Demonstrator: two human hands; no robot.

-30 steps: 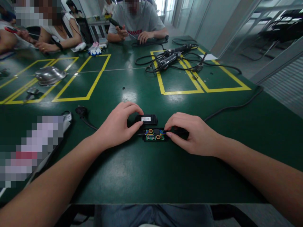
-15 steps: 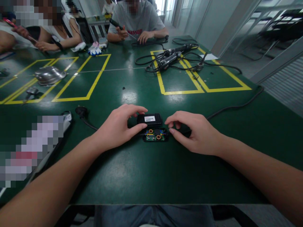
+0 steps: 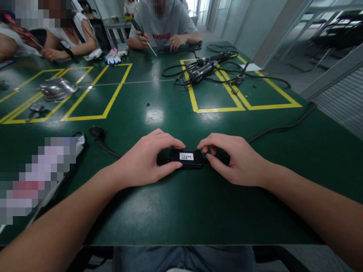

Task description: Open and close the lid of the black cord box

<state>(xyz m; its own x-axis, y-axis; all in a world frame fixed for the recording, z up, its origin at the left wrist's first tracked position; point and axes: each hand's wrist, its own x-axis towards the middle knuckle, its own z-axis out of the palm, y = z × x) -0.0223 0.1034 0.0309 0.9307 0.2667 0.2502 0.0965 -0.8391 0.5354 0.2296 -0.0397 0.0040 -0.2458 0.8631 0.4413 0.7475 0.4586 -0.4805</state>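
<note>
A small black plastic case cover [image 3: 195, 160] with a white printed label [image 3: 186, 156] sits over the lower half of the case, and the circuit board is hidden beneath it. My left hand [image 3: 154, 160] grips the cover at its left end, thumb on the near edge and fingers on the far edge. At the right end, my right hand [image 3: 229, 158] is curled with its thumb and fingers around the black cable [image 3: 279, 128] where it leaves the case. The exact contact there is partly hidden. Another cable leads left to a black plug [image 3: 97, 133].
A long pixelated package [image 3: 42, 170] lies at the left. Farther off are a shiny metal part [image 3: 58, 89], black tools with coiled cords [image 3: 202, 71] inside yellow tape outlines, and gloves [image 3: 112, 57]. Across the table, a person holds a screwdriver [image 3: 137, 25]; another works at the left.
My left hand has brought the cover nearer and down over the open case, hiding the circuit board. My right hand has barely moved. The person opposite has shifted the screwdriver.
</note>
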